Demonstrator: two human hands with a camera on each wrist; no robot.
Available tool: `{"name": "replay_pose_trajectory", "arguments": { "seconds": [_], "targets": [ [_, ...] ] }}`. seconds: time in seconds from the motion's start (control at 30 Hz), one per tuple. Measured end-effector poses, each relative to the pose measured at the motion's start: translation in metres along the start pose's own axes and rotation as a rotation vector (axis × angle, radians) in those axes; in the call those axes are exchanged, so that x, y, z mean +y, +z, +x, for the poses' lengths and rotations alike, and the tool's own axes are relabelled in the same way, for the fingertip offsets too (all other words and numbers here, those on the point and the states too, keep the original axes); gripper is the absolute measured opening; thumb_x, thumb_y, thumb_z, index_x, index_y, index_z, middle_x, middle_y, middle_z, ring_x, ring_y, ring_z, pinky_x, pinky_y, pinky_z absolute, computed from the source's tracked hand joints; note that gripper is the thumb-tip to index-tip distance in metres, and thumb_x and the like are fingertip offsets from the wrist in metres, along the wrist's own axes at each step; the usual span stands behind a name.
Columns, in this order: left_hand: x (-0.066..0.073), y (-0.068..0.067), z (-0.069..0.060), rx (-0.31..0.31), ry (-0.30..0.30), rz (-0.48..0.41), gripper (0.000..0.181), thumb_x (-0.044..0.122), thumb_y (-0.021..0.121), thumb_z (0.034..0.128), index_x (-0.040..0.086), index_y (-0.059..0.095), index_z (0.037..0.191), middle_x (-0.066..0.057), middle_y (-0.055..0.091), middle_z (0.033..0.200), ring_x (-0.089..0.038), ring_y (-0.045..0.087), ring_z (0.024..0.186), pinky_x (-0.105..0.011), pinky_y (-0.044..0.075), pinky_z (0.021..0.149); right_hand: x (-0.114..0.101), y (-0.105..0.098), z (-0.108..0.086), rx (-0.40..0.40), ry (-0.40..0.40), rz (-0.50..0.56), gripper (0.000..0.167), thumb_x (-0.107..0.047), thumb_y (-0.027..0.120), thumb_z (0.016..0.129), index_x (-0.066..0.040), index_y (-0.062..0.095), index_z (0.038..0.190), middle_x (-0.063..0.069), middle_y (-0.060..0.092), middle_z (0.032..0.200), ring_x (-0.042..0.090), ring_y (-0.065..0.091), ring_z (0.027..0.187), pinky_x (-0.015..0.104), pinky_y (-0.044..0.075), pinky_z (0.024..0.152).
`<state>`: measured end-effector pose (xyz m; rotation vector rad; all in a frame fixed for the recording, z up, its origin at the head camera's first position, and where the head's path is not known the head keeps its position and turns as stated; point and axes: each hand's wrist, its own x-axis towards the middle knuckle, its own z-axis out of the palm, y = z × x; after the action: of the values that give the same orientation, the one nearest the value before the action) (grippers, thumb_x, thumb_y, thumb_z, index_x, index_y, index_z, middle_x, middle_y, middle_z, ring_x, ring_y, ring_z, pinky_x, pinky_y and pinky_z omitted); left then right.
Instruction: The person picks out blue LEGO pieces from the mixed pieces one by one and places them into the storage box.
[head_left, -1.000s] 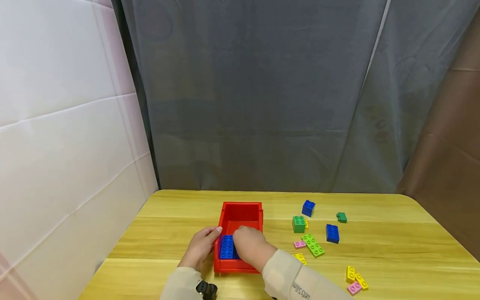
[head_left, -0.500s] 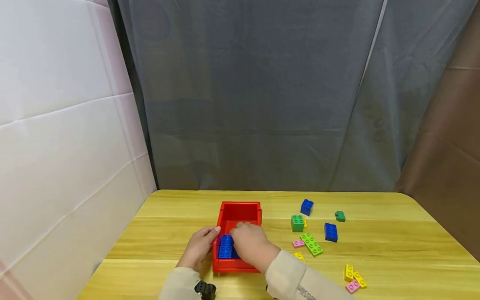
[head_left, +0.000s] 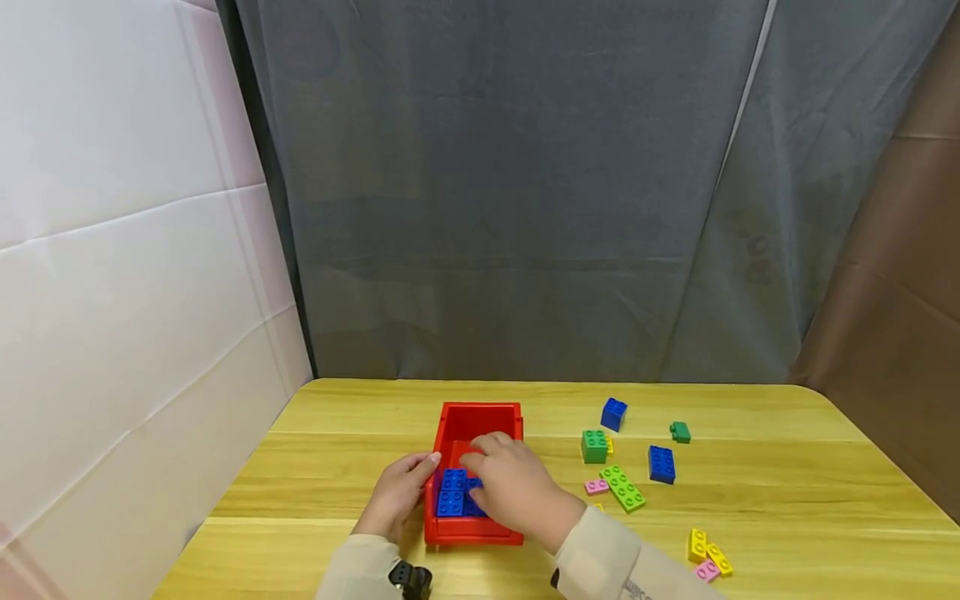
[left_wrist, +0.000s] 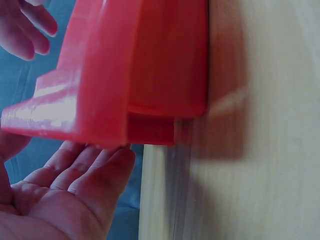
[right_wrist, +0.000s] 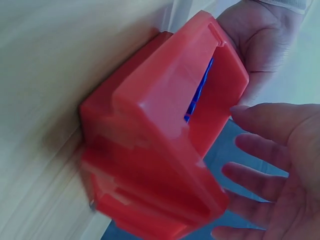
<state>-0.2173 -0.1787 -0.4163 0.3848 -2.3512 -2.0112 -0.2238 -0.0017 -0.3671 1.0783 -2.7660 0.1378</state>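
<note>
A red plastic bin point(head_left: 474, 533) stands on the wooden table. My left hand point(head_left: 399, 493) holds its left side, thumb at the rim; in the left wrist view the fingers point(left_wrist: 100, 175) lie against the outer wall. Inside the bin's near end lie blue toy bricks point(head_left: 452, 493), studs up, partly hidden by my right hand point(head_left: 517, 483). That hand is over the bin with its fingers spread and nothing in them. In the right wrist view its fingers point(right_wrist: 255, 180) are apart beside the bin point(right_wrist: 165, 125), and a strip of blue brick point(right_wrist: 200, 90) shows inside.
To the right lie two blue bricks point(head_left: 662, 464), a green brick point(head_left: 594, 447), a small dark green piece point(head_left: 680, 432), a lime brick point(head_left: 622, 488) and a pink brick point(head_left: 596, 487). Yellow bricks point(head_left: 697, 544) and another pink one point(head_left: 707, 571) lie near the front.
My right hand, lower in the bin with curled fingers before, has risen and spread its fingers, exposing more blue bricks. The left hand stays on the bin's side.
</note>
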Motion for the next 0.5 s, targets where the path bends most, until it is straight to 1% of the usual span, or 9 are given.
{"name": "replay_pose_trajectory", "arguments": {
  "seconds": [0.13,0.33,0.5],
  "targets": [
    [0.0,0.001,0.0,0.001,-0.003,0.001,0.049,0.031,0.053,0.0994,-0.008,0.054,0.128,-0.025,0.059,0.121,-0.032,0.059,0.106,-0.049,0.048,0.096,0.006,-0.002,-0.006,0.022,0.012,0.024,0.046,-0.031,0.074,0.085,-0.019,0.063,0.128,0.004,0.056,0.133,0.023,0.05,0.125,0.043,0.047,0.1],
    [-0.001,0.001,0.001,0.0,-0.001,0.007,0.051,0.033,0.054,0.099,-0.008,0.053,0.128,-0.025,0.058,0.123,-0.033,0.058,0.108,-0.049,0.048,0.097,0.019,-0.006,-0.015,0.052,0.076,0.068,0.052,-0.031,0.072,0.087,-0.018,0.057,0.134,0.005,0.052,0.138,0.025,0.047,0.128,0.046,0.044,0.103],
    [-0.001,0.001,0.001,0.004,0.002,0.015,0.051,0.033,0.054,0.0989,-0.008,0.053,0.129,-0.025,0.057,0.124,-0.035,0.057,0.109,-0.049,0.047,0.097,0.031,-0.007,-0.022,0.1,0.116,0.1,0.053,-0.029,0.071,0.087,-0.018,0.055,0.136,0.006,0.051,0.14,0.027,0.046,0.129,0.047,0.044,0.102]
  ]
}}
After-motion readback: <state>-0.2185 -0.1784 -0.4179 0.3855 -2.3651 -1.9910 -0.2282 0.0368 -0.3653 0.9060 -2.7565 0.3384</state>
